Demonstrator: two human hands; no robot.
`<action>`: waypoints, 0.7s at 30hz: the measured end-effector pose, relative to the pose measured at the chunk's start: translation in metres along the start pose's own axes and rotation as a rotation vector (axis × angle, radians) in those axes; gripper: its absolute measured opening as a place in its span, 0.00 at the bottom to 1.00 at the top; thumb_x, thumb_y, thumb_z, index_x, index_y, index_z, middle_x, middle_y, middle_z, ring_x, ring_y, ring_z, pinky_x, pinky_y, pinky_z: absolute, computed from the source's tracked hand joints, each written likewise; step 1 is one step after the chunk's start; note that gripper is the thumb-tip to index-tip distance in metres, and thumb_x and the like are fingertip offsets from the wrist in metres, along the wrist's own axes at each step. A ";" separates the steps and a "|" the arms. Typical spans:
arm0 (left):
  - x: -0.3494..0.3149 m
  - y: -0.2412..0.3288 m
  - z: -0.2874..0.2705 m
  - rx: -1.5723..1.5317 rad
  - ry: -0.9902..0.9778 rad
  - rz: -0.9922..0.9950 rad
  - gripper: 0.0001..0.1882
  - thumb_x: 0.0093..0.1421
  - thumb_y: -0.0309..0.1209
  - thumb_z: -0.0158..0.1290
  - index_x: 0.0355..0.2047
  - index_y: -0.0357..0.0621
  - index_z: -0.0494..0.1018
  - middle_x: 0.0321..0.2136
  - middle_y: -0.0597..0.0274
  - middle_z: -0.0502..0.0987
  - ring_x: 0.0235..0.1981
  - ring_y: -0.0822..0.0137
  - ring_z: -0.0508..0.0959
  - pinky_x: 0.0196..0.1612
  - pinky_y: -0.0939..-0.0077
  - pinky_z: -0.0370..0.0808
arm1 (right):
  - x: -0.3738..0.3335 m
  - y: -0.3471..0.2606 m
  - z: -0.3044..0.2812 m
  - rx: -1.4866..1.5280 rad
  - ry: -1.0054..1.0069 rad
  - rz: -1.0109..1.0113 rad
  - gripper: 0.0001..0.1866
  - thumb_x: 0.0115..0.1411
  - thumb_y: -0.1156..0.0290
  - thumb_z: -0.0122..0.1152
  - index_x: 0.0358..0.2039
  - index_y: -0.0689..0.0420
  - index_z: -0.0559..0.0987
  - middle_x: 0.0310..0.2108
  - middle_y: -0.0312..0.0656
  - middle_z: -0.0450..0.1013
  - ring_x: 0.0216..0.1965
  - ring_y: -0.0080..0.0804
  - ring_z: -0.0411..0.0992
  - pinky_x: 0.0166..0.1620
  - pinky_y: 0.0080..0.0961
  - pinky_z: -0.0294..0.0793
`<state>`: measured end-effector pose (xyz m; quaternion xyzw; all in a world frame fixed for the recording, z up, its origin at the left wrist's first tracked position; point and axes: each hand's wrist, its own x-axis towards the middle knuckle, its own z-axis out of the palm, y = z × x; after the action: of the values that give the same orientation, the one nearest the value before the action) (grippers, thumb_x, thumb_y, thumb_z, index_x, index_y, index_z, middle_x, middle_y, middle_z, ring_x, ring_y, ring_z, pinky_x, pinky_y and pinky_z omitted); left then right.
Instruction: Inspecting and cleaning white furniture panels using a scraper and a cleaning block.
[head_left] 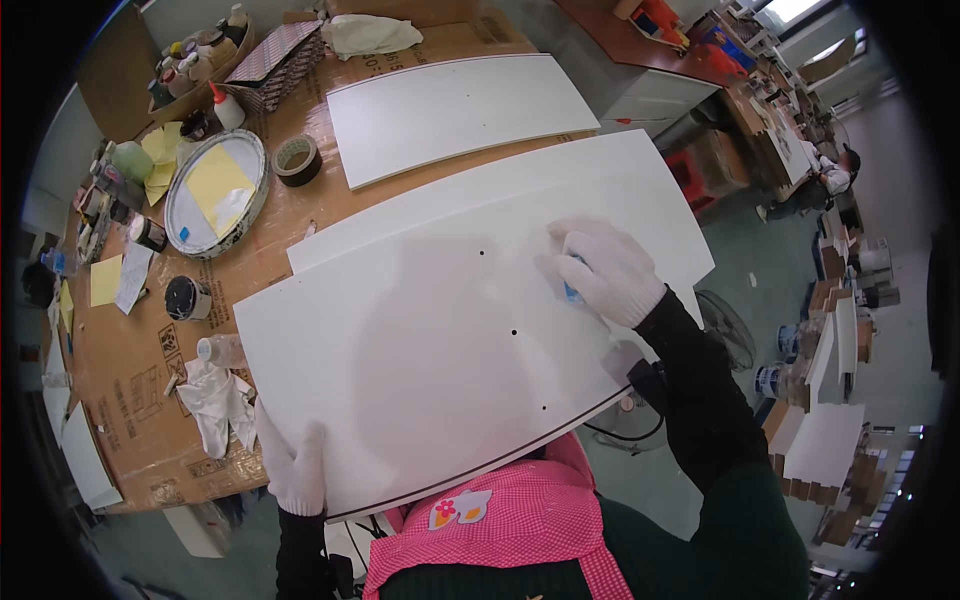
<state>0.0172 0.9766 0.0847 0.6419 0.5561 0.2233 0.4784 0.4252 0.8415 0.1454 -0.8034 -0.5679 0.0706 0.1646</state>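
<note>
A large white panel [430,340] with a curved near edge and a few small dark holes lies before me, its near edge close to my pink apron. My left hand [292,465], in a white glove, holds the panel's left near corner, thumb on the top face and fingers along the side. My right hand [610,275], also gloved, is closed on a small blue piece [573,292] over the panel's right part. Most of that piece is hidden under the fingers. Another white panel [640,170] lies underneath, showing along the far side.
A third white panel [460,115] lies farther back on the paper-covered table [130,400]. To the left are a round lid [180,190], a tape roll [297,161], a dark jar [187,298], a white rag [215,400] and bottles. A fan [725,330] stands right; another person [825,180] works beyond.
</note>
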 end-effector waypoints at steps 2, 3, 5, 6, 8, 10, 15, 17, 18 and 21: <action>0.000 -0.003 -0.001 0.001 -0.013 0.047 0.40 0.58 0.22 0.52 0.70 0.32 0.51 0.64 0.45 0.63 0.65 0.57 0.64 0.68 0.65 0.58 | 0.007 -0.009 -0.007 0.028 -0.037 0.051 0.19 0.62 0.56 0.54 0.30 0.63 0.79 0.45 0.49 0.77 0.46 0.50 0.73 0.50 0.39 0.72; 0.000 -0.004 -0.001 0.001 -0.013 0.044 0.40 0.58 0.22 0.52 0.70 0.32 0.51 0.64 0.45 0.63 0.65 0.57 0.64 0.68 0.65 0.58 | 0.009 -0.012 -0.009 0.054 -0.070 0.102 0.19 0.61 0.56 0.54 0.30 0.63 0.79 0.43 0.49 0.77 0.45 0.50 0.73 0.50 0.39 0.72; 0.002 -0.003 -0.001 -0.001 -0.033 0.041 0.40 0.58 0.21 0.52 0.70 0.32 0.51 0.65 0.45 0.62 0.65 0.57 0.64 0.68 0.65 0.58 | 0.008 -0.007 -0.004 0.023 -0.010 0.058 0.19 0.61 0.56 0.54 0.29 0.63 0.78 0.41 0.49 0.76 0.44 0.50 0.73 0.49 0.40 0.72; 0.002 -0.003 0.000 -0.002 -0.037 0.041 0.40 0.58 0.21 0.52 0.70 0.32 0.51 0.65 0.45 0.62 0.65 0.57 0.64 0.68 0.65 0.58 | 0.008 -0.005 -0.002 -0.007 0.050 0.010 0.19 0.61 0.57 0.55 0.29 0.62 0.78 0.39 0.49 0.76 0.43 0.51 0.74 0.49 0.40 0.72; 0.000 -0.004 -0.003 -0.042 -0.013 0.029 0.40 0.58 0.21 0.52 0.70 0.31 0.51 0.65 0.45 0.62 0.65 0.57 0.64 0.68 0.65 0.58 | 0.008 -0.018 -0.015 0.029 -0.129 0.075 0.16 0.62 0.60 0.55 0.29 0.62 0.76 0.43 0.49 0.77 0.47 0.50 0.73 0.52 0.38 0.71; 0.000 -0.001 -0.001 -0.055 -0.007 0.041 0.40 0.57 0.21 0.52 0.70 0.31 0.51 0.65 0.45 0.62 0.65 0.57 0.64 0.68 0.65 0.57 | 0.007 -0.017 -0.022 0.051 -0.301 0.153 0.13 0.62 0.64 0.55 0.28 0.62 0.74 0.48 0.48 0.77 0.50 0.49 0.73 0.54 0.37 0.70; 0.002 -0.001 -0.004 0.007 -0.005 0.083 0.40 0.57 0.21 0.52 0.70 0.31 0.53 0.64 0.46 0.64 0.65 0.57 0.65 0.68 0.65 0.59 | 0.011 0.021 0.003 0.087 0.010 0.006 0.17 0.62 0.57 0.55 0.28 0.59 0.79 0.45 0.49 0.77 0.45 0.49 0.74 0.51 0.39 0.71; 0.001 0.000 -0.010 -0.020 -0.009 0.042 0.40 0.56 0.21 0.53 0.69 0.31 0.53 0.62 0.46 0.65 0.63 0.57 0.67 0.66 0.66 0.62 | 0.010 0.002 0.010 0.079 -0.022 -0.094 0.18 0.64 0.56 0.54 0.28 0.59 0.79 0.46 0.48 0.77 0.45 0.47 0.75 0.52 0.38 0.71; 0.003 -0.007 -0.010 -0.005 0.023 0.032 0.40 0.56 0.21 0.53 0.69 0.31 0.53 0.62 0.46 0.65 0.63 0.57 0.67 0.66 0.66 0.62 | 0.008 -0.009 0.012 0.056 -0.043 -0.176 0.19 0.65 0.56 0.54 0.29 0.60 0.79 0.47 0.48 0.77 0.44 0.45 0.76 0.53 0.37 0.72; 0.007 -0.030 -0.012 0.027 0.005 0.104 0.40 0.56 0.21 0.54 0.69 0.32 0.54 0.61 0.46 0.66 0.62 0.59 0.68 0.64 0.67 0.65 | 0.004 -0.008 0.004 1.148 -0.582 0.158 0.21 0.69 0.55 0.51 0.31 0.60 0.79 0.48 0.46 0.77 0.45 0.37 0.76 0.54 0.33 0.72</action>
<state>-0.0053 0.9856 0.0626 0.6757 0.5263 0.2417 0.4559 0.4187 0.8480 0.1448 -0.5748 -0.4003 0.5900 0.4015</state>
